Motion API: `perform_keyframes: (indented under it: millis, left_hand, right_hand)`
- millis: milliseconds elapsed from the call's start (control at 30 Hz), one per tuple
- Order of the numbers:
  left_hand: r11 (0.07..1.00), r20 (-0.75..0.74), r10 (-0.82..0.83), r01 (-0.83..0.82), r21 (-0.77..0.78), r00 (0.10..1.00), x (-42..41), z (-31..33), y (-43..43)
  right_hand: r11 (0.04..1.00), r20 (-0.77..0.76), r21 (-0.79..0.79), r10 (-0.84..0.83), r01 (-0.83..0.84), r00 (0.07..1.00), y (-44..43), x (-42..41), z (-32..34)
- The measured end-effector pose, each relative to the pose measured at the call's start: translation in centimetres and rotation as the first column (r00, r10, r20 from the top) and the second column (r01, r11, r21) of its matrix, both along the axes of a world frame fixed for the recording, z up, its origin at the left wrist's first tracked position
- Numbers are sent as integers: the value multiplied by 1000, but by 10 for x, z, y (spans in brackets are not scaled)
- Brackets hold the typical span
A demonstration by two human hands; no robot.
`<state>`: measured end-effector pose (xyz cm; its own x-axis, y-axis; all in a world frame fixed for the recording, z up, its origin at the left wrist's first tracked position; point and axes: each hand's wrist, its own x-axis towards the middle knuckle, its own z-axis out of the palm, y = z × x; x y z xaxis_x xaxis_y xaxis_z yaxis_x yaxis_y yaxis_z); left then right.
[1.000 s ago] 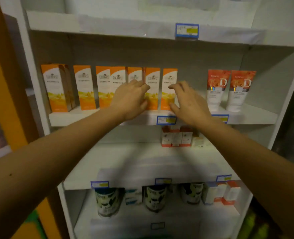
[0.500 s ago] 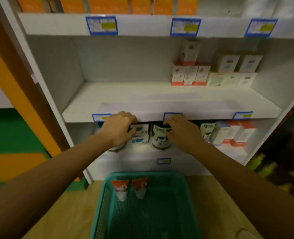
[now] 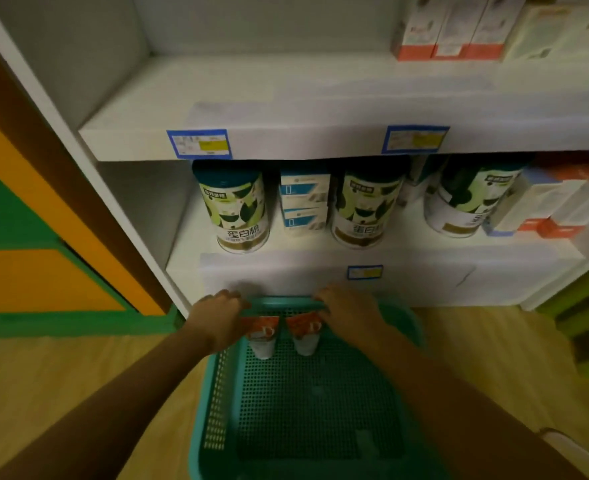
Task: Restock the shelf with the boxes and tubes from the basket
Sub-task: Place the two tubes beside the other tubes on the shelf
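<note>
A teal mesh basket [image 3: 320,403] sits on the wooden floor in front of the white shelf unit [image 3: 286,275]. Two tubes with orange-red bodies and white caps lean against its far wall: the left tube [image 3: 262,337] and the right tube [image 3: 305,336]. My left hand [image 3: 217,320] reaches down at the far rim and overlaps the left tube's left edge. My right hand [image 3: 350,311] covers the top right corner of the right tube. Both hands are blurred, with fingers curved downward, and whether they grip the tubes is unclear.
The bottom shelf holds green-labelled cans [image 3: 234,209], stacked blue-and-white boxes [image 3: 303,202] and red-and-white boxes [image 3: 545,209]. The middle shelf [image 3: 286,95] has red-and-white boxes [image 3: 449,29] at the right. An orange and green wall [image 3: 26,265] stands to the left.
My view dropped from the upper shelf with orange boxes down to the floor. Both hands moved down from those boxes, past the cans, into the far end of the basket.
</note>
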<state>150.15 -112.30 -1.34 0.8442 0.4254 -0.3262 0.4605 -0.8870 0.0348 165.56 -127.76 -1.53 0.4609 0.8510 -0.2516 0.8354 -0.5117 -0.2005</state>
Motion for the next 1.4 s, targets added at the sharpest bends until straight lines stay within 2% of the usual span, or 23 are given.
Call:
perform_keyframes:
  millis: [167,333,567,733,900,1067,1267,1400]
  left_hand:
    - [997,56,63,-61,-45,996,3,-34,-3]
    - [992,47,81,-86,94,996,6,-45,-8]
    - [993,57,54,-59,101,997,4,-11,-14]
    - [980,125,-61,36,194,990,14,71,-29]
    - [961,191,-137,83,264,972,35,187,-54]
    - [940,251,-195,108,322,948,57,296,-74]
    - [926,409,-285,138,352,867,71,439,-101]
    - [919,497,-325,144,368,805,84,520,-109]
  right_hand:
    - [994,59,-108,3,3,998,13,-3,-32]
    - [991,143,-132,37,-18,989,12,-2,-30]
    - [994,126,-110,15,-1,992,-13,14,-3]
    - [998,155,-39,-43,49,987,-49,37,65]
    - [995,252,53,-100,89,963,-88,47,186]
    - [972,242,187,-189,145,952,-121,57,300]
    - [938,313,327,-225,118,923,-156,71,431]
    - [876,346,466,-309,124,886,-173,84,501]
